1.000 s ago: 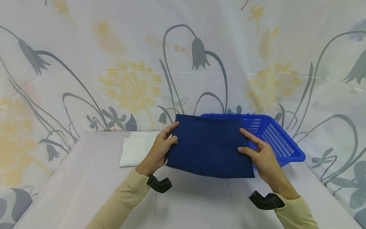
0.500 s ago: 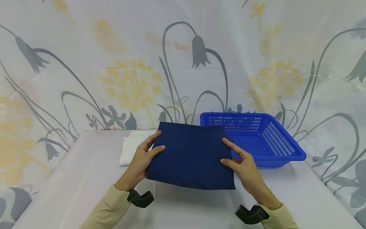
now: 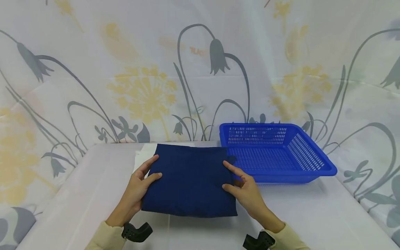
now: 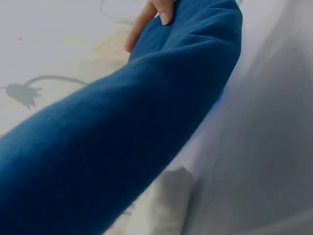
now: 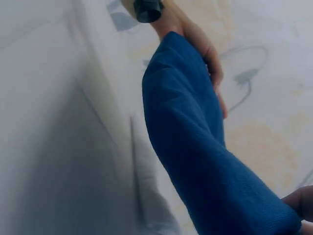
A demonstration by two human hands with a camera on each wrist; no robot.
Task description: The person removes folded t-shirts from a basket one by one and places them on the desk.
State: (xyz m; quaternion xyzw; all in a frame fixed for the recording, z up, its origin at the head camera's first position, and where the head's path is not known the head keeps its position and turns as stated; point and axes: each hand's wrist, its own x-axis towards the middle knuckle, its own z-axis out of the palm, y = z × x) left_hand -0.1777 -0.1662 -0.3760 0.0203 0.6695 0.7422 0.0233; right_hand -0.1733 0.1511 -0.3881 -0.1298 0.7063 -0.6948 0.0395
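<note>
In the head view a folded navy cloth [image 3: 190,184], roughly rectangular, is held up above the white table. My left hand [image 3: 132,194] grips its left edge, thumb on the near face. At the opposite edge, my right hand [image 3: 248,194] holds the cloth with thumb and index finger showing; a small dark flap sticks out there. Both wrist views show the cloth in soft folds, and in the left one the fingers [image 4: 164,12] of the right hand appear at its far end. Behind the cloth lies a white folded cloth [image 3: 147,151], mostly covered from sight.
A blue plastic basket [image 3: 278,172] with slotted walls stands on the table at the back right, just beyond the right hand. White sheeting covers the table [image 3: 81,194]. A flower-patterned curtain [image 3: 143,86] hangs close behind it.
Both hands have carried the navy cloth left and lower, toward the person. The basket's inside has come into view, while the white folded cloth is now more hidden.
</note>
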